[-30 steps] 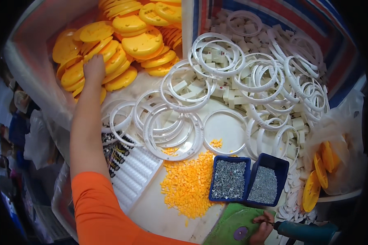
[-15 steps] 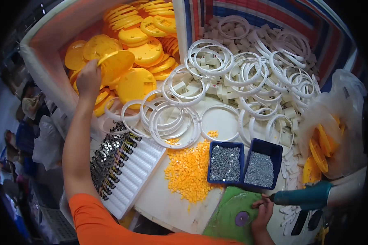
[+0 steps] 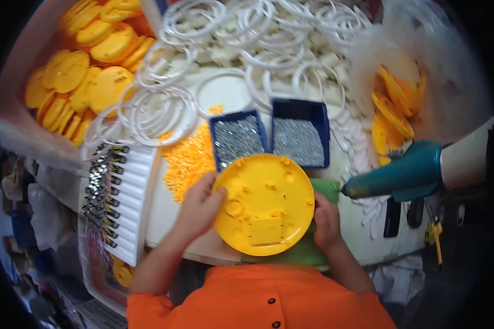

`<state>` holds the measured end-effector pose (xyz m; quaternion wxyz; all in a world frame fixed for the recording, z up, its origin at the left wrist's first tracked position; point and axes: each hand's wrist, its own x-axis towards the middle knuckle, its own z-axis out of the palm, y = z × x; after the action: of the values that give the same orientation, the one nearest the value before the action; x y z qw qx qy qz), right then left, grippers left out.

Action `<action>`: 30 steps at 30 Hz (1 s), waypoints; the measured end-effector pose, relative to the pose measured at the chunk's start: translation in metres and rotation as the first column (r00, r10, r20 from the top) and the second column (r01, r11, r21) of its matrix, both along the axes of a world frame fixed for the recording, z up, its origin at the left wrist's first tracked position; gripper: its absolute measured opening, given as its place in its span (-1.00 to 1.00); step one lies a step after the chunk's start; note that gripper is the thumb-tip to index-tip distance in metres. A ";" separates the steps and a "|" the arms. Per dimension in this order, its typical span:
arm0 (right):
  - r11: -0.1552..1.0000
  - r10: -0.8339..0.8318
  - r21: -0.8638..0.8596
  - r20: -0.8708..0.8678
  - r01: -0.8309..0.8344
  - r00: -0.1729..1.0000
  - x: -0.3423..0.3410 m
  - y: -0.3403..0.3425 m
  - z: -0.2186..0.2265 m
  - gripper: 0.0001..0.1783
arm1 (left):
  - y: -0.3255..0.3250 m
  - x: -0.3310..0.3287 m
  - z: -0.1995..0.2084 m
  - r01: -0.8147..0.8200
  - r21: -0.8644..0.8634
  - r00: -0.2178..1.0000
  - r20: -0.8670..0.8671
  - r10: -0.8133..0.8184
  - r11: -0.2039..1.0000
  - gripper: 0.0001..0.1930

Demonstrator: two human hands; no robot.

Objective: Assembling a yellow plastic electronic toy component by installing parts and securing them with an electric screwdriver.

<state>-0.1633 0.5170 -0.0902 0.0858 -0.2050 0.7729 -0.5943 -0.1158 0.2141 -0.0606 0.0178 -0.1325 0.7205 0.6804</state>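
Between my hands, above the front of the table, is a round yellow plastic disc (image 3: 264, 189). It has small posts, holes and a rectangular recess on its upward face. My left hand (image 3: 200, 205) grips its left edge, thumb on top and the other fingers partly hidden. At the right edge, my right hand (image 3: 327, 222) closes on the rim with its fingers curled. Underneath, a green pad (image 3: 326, 189) is mostly covered by the disc. Two blue trays of small metal parts, a left one (image 3: 213, 129) and a right one (image 3: 325, 126), stand just beyond the disc.
A teal power tool (image 3: 395, 172) points in from the right. Small orange pieces (image 3: 189, 159) lie left of the trays, beside a white ribbed tray (image 3: 129, 203) of wired parts. Yellow discs (image 3: 110, 90) fill the far-left bin; white rings (image 3: 164, 112) are heaped behind.
My left hand has brought a yellow disc from the far-left bin to the front of the table. My right hand has left the green pad's surface and taken the disc's right edge. The view has shifted.
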 end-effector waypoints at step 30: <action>0.291 0.670 0.778 -0.581 0.557 0.461 -0.318 0.014 0.035 -0.87 | 0.071 0.015 -0.032 0.040 -0.677 0.973 -0.140 -0.183 0.735 -0.55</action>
<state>-0.4814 0.5313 -0.0552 -0.1977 -0.4180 0.8631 0.2032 -0.1009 0.2855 -0.0923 -0.0615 -0.0183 0.9213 0.3835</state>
